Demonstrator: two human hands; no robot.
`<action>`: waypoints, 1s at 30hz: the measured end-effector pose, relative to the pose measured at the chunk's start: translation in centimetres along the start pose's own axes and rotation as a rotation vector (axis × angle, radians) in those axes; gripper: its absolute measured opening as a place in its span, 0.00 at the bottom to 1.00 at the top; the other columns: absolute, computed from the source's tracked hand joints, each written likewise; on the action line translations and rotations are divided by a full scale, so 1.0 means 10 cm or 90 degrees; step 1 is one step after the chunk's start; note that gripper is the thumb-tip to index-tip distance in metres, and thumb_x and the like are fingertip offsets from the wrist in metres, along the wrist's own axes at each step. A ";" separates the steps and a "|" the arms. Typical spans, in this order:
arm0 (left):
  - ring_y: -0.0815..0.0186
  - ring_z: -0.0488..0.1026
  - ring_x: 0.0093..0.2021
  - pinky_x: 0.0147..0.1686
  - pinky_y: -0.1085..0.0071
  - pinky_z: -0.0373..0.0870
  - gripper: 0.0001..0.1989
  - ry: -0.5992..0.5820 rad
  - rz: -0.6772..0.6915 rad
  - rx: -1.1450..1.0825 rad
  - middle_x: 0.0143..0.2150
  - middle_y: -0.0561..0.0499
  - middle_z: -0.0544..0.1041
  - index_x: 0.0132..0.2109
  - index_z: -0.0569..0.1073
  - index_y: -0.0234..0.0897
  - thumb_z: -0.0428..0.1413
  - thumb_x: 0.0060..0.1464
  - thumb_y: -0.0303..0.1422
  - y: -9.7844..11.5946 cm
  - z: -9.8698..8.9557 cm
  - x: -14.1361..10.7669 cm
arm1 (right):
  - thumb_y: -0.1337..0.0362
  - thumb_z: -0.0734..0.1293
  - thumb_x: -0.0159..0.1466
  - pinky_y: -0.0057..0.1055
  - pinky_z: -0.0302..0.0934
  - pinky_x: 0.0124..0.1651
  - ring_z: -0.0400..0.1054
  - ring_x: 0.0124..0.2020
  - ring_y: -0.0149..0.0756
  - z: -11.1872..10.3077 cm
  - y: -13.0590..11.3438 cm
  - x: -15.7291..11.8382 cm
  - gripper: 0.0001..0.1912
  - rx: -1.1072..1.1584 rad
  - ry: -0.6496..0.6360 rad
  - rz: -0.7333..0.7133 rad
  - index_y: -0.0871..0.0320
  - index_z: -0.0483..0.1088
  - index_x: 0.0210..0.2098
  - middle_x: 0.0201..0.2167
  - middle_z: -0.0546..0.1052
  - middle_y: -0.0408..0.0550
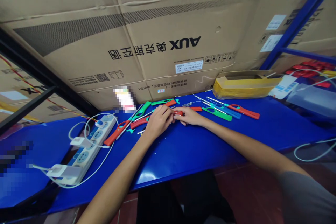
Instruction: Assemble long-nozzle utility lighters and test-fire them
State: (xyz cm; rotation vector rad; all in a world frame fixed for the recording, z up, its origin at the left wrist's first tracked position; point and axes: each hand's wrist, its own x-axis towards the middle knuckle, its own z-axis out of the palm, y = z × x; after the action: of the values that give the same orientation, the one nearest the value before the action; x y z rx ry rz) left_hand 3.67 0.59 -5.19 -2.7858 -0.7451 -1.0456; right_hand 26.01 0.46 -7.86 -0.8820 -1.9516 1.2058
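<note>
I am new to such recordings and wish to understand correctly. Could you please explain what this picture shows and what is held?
There is no machine here, only a person's two bare hands. The single picture comes from a camera worn on the head, looking forward and down. The left hand and right hand meet over a blue tabletop. The right hand pinches a red piece, mostly covered; the left is close against it, but its grip is hard to see. Around them lie what look like long-necked lighters, with red, green or blue handles. A white power strip lies at the left, a yellow box sits farther back at the right, and large cardboard boxes stand behind.
</note>
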 end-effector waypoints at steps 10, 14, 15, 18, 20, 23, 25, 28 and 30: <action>0.59 0.76 0.43 0.44 0.61 0.65 0.09 -0.045 -0.005 0.065 0.44 0.46 0.81 0.50 0.77 0.38 0.51 0.76 0.32 -0.12 -0.11 -0.04 | 0.55 0.67 0.74 0.23 0.60 0.22 0.66 0.19 0.25 -0.01 0.01 0.01 0.25 0.030 0.011 0.020 0.57 0.68 0.67 0.40 0.84 0.49; 0.58 0.76 0.44 0.45 0.60 0.65 0.10 -0.050 -0.007 0.044 0.46 0.45 0.82 0.51 0.78 0.39 0.52 0.75 0.32 -0.14 -0.09 -0.05 | 0.56 0.66 0.74 0.23 0.61 0.22 0.66 0.19 0.25 -0.01 0.00 0.01 0.24 0.009 0.005 0.017 0.58 0.69 0.66 0.39 0.84 0.48; 0.58 0.75 0.45 0.44 0.61 0.66 0.10 -0.057 -0.001 0.035 0.47 0.45 0.82 0.51 0.79 0.39 0.52 0.75 0.31 -0.13 -0.08 -0.05 | 0.56 0.66 0.74 0.24 0.61 0.23 0.66 0.19 0.25 -0.01 0.01 0.01 0.24 0.007 0.003 0.015 0.59 0.69 0.66 0.39 0.84 0.48; 0.58 0.75 0.46 0.45 0.61 0.67 0.11 -0.073 0.021 0.019 0.47 0.45 0.82 0.49 0.79 0.39 0.51 0.75 0.30 -0.10 -0.05 -0.03 | 0.56 0.66 0.73 0.24 0.62 0.23 0.66 0.19 0.26 0.00 0.01 0.00 0.25 0.001 0.004 0.012 0.59 0.70 0.66 0.37 0.84 0.47; 0.58 0.75 0.46 0.45 0.60 0.69 0.12 -0.066 0.018 0.012 0.47 0.44 0.82 0.49 0.79 0.38 0.51 0.76 0.31 -0.09 -0.03 -0.03 | 0.56 0.67 0.73 0.24 0.62 0.24 0.66 0.19 0.26 0.00 0.01 0.00 0.25 -0.004 0.007 0.011 0.59 0.70 0.66 0.37 0.84 0.47; 0.58 0.75 0.47 0.46 0.60 0.70 0.12 -0.056 0.004 -0.007 0.48 0.44 0.82 0.49 0.79 0.38 0.50 0.76 0.32 -0.10 0.00 -0.04 | 0.55 0.66 0.73 0.24 0.62 0.24 0.66 0.19 0.26 0.00 0.01 0.00 0.25 -0.007 0.009 0.006 0.59 0.71 0.66 0.38 0.84 0.47; 0.58 0.75 0.46 0.47 0.60 0.71 0.12 -0.047 -0.007 -0.023 0.48 0.44 0.82 0.49 0.79 0.38 0.50 0.76 0.32 -0.11 0.02 -0.05 | 0.55 0.66 0.74 0.25 0.61 0.24 0.66 0.19 0.27 0.01 0.01 0.00 0.24 -0.007 0.008 0.002 0.58 0.71 0.65 0.38 0.84 0.48; 0.58 0.76 0.47 0.48 0.59 0.72 0.12 -0.028 -0.025 -0.040 0.47 0.44 0.82 0.50 0.78 0.38 0.50 0.76 0.33 -0.11 0.04 -0.06 | 0.55 0.66 0.74 0.25 0.61 0.24 0.66 0.19 0.27 0.01 0.01 0.00 0.24 -0.007 0.007 0.002 0.58 0.71 0.65 0.37 0.83 0.47; 0.58 0.76 0.47 0.48 0.59 0.71 0.12 -0.030 -0.021 -0.039 0.47 0.44 0.82 0.50 0.78 0.38 0.50 0.76 0.33 -0.10 0.04 -0.06 | 0.54 0.66 0.74 0.25 0.61 0.24 0.66 0.19 0.26 0.01 0.01 0.00 0.24 -0.009 0.008 0.005 0.58 0.72 0.64 0.37 0.83 0.47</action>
State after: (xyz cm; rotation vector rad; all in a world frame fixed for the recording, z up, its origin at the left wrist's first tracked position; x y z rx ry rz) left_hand 3.04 1.32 -5.96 -2.8681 -0.7802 -1.0293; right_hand 25.92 0.43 -8.02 -0.9034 -1.9505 1.1909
